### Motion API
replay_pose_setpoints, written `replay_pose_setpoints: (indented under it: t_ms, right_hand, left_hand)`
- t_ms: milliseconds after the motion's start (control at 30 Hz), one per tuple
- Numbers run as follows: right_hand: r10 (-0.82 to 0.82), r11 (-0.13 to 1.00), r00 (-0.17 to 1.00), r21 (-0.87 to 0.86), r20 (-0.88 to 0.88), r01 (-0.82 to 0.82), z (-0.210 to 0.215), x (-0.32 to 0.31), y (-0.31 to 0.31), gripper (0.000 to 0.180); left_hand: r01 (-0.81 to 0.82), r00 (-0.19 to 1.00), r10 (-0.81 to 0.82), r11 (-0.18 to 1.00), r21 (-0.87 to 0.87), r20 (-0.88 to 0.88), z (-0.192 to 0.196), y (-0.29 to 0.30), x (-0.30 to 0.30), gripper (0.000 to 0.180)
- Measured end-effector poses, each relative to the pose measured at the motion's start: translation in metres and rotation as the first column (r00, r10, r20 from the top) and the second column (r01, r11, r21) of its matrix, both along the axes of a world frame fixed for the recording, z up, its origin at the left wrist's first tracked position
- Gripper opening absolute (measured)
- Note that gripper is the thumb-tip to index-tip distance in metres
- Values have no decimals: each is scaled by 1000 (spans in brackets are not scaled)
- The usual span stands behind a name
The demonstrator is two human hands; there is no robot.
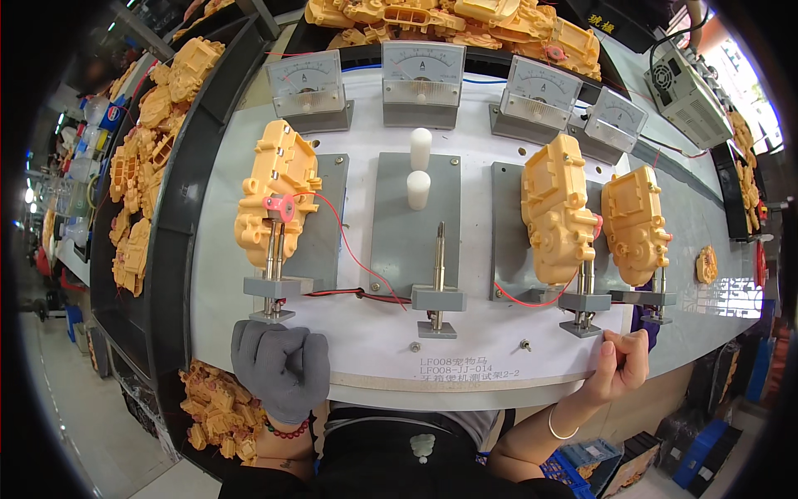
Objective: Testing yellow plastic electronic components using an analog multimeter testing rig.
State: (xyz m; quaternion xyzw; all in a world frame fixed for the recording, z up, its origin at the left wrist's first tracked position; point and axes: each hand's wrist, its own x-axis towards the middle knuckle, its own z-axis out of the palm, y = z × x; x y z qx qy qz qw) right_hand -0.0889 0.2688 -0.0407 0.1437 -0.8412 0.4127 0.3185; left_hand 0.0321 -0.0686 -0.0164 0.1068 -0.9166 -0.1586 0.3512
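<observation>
My left hand (281, 370), in a grey glove, is closed in a fist at the board's front edge, just below the foot of the leftmost test stand (270, 289). A yellow plastic gearbox housing (278, 191) stands upright there, with a red wire running from its pink part. My bare right hand (622, 362) is closed, thumb against fingers, near the white board's right front corner. Above it are two more upright yellow housings, one on the third stand (554, 208) and one on the far right (635, 224). What the fingers of either hand hold is hidden.
Between them, the second stand (438, 295) bears a bare metal pin, with two white pegs (418, 170) behind. Several analog meters (422, 71) line the back. Small toggle switches (525, 345) sit up front. Black bins (170, 208) of yellow housings stand left and behind. One small yellow part (706, 264) lies right.
</observation>
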Motion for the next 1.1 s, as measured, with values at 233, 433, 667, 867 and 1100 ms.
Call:
replay_pose_setpoints:
  t_ms: [233, 433, 667, 867, 1100]
  right_hand:
    - [4, 1000, 1000, 15, -20, -4, 3, -1, -2, 25]
    - [7, 1000, 1000, 22, -24, -7, 4, -1, -5, 20]
    - [4, 999, 999, 33, -42, -2, 5, -3, -5, 19]
    - [1, 1000, 999, 17, -42, 0, 4, -3, -5, 19]
    - [1, 1000, 1000, 2, -31, -1, 4, -1, -7, 19]
  left_hand:
    - [0, 1000, -1, 1000, 30, 29, 1, 1, 2, 13]
    - [-11, 999, 9, 997, 71, 32, 2, 2, 5, 13]
    - [-18, 999, 16, 997, 75, 30, 0, 2, 3, 12]
    - [-8, 999, 5, 997, 71, 31, -1, 2, 3, 12]
    - [2, 999, -4, 998, 59, 39, -2, -1, 6, 12]
